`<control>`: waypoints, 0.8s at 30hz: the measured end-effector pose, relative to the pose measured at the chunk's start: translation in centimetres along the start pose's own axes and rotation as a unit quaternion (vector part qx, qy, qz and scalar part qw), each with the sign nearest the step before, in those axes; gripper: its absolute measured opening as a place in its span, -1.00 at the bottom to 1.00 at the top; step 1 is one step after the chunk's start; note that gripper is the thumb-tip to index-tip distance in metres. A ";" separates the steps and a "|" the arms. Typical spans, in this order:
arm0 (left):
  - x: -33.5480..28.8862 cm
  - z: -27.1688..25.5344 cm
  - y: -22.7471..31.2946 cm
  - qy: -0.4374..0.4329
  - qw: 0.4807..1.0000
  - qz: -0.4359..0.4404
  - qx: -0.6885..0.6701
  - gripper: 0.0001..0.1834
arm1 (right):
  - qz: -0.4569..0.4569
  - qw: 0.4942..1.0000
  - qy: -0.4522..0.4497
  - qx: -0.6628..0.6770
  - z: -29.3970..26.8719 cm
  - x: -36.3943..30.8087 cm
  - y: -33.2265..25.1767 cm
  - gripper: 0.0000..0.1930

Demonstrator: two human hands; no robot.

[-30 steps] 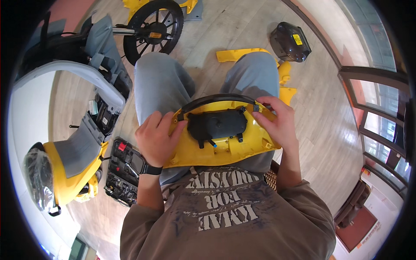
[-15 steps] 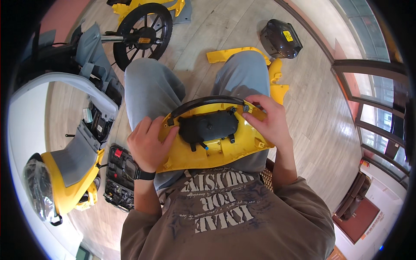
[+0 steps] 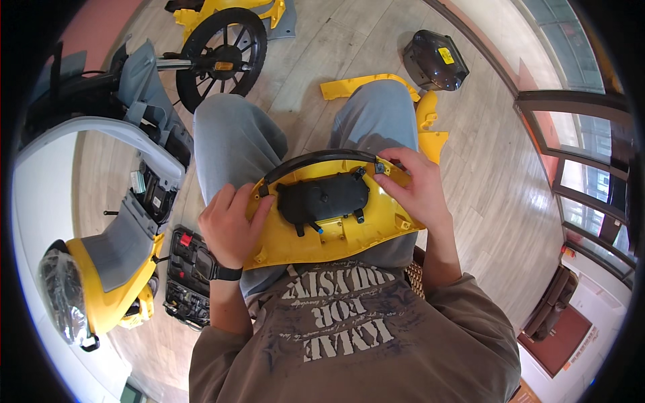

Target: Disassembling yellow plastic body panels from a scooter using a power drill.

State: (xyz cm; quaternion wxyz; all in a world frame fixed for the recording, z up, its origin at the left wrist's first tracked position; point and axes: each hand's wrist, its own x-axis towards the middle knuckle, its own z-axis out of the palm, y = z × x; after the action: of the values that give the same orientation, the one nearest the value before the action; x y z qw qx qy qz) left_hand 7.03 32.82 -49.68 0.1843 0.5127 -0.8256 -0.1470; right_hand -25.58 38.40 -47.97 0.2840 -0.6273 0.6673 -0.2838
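Observation:
A yellow plastic scooter panel rests across my lap, its hollow inner side facing up. Set into its middle is a black oval housing with short pegs and a small blue-tipped stub. A curved black trim strip runs along the panel's far edge. My left hand grips the panel's left end, thumb by the strip's left end. At the right end my right hand is closed on the panel, with thumb and fingers at the strip's right end. The fingers under the panel are partly hidden.
A partly stripped yellow and grey scooter lies to my left, its black wheel ahead. Beside it sits an opened tool case. Yellow panel pieces lie beyond my right knee, and a dark glossy case stands farther off.
Both hands keep their hold on the yellow panel. My right thumb has shifted slightly at the strip's right end; the panel has barely moved.

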 end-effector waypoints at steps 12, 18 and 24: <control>0.1 0.1 -0.1 0.000 1.000 0.000 0.002 -0.67 | -0.013 1.000 -0.005 -0.012 -0.1 0.1 0.2 -0.69; -0.1 0.2 -0.1 0.002 1.000 -0.006 0.004 -0.67 | -0.007 1.000 -0.006 -0.010 -0.1 0.1 0.1 -0.68; 0.0 0.3 0.1 0.019 1.000 -0.011 0.005 -0.67 | 0.000 1.000 -0.007 -0.003 0.0 0.2 0.2 -0.67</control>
State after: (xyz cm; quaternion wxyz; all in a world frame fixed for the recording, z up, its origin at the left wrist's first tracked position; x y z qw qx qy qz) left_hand 6.84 32.87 -49.90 0.1956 0.5252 -0.8172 -0.1348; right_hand -25.67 38.25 -48.12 0.2869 -0.6300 0.6663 -0.2772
